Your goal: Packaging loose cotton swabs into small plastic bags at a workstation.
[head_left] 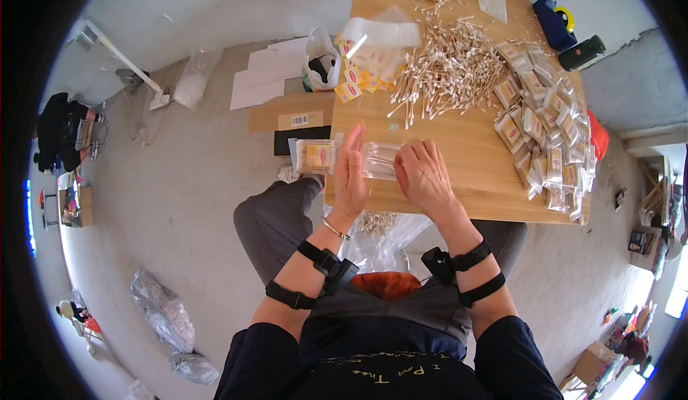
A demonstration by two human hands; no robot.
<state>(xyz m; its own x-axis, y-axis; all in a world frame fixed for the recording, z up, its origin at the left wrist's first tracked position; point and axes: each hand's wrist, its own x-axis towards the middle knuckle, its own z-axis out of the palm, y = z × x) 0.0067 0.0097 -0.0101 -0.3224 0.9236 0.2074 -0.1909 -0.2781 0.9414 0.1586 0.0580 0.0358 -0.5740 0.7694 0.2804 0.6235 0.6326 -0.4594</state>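
At the table's near left edge lies a long clear plastic bag of cotton swabs (314,158), with a yellow card showing at its left end. Across its middle stands my left hand (351,178), edge down with the fingers stretched out straight, touching the bag. My right hand (428,176) has its fingers curled and closed on the bag's right end, where more white swab tips show through the film. What lies under the right fingertips is hidden. Beyond both hands spreads a large heap of loose cotton swabs (455,67) on the wooden table (466,160).
Filled swab packs (548,124) are piled at the table's right. Yellow cards (351,84) and clear empty bags (380,38) lie at the far left. A dark tape dispenser (554,26) and a green cylinder (582,53) stand far right. A cardboard box (287,113) sits left of the table.
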